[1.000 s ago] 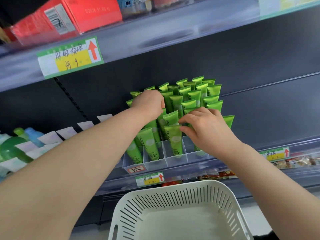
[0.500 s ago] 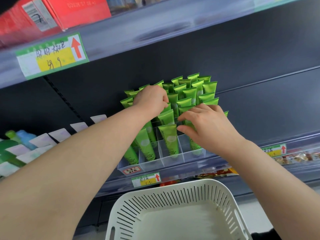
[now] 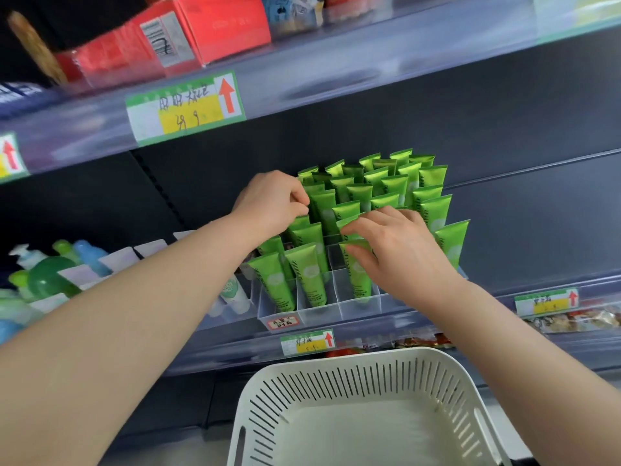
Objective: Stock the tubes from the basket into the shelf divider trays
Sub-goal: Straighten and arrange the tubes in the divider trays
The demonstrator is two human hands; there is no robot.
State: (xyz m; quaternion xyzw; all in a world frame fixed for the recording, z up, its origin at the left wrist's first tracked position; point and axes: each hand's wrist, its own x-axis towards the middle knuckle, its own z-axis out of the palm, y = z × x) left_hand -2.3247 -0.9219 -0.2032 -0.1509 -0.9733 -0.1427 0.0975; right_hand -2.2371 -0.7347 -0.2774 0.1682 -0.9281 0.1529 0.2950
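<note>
Several green tubes (image 3: pixel 393 183) stand upright in rows in a clear divider tray (image 3: pixel 322 316) on the middle shelf. My left hand (image 3: pixel 268 206) is curled at the left side of the rows and pinches the top of a tube there. My right hand (image 3: pixel 396 250) lies over the front right of the rows, its fingers curled round the flat top of a front green tube (image 3: pixel 358 274). Below, close to me, is the white slotted basket (image 3: pixel 363 375); no tube shows in the part of it I can see.
Green and blue bottles (image 3: pixel 50 274) and white cartons sit left of the tray. Red boxes (image 3: pixel 188 31) stand on the upper shelf, with a price label (image 3: pixel 184 107) on its edge. Packets (image 3: pixel 571 319) lie on the lower shelf at the right.
Both hands stay at the tube rows. My right fingers have worked down onto the front tube's top. The view has shifted slightly.
</note>
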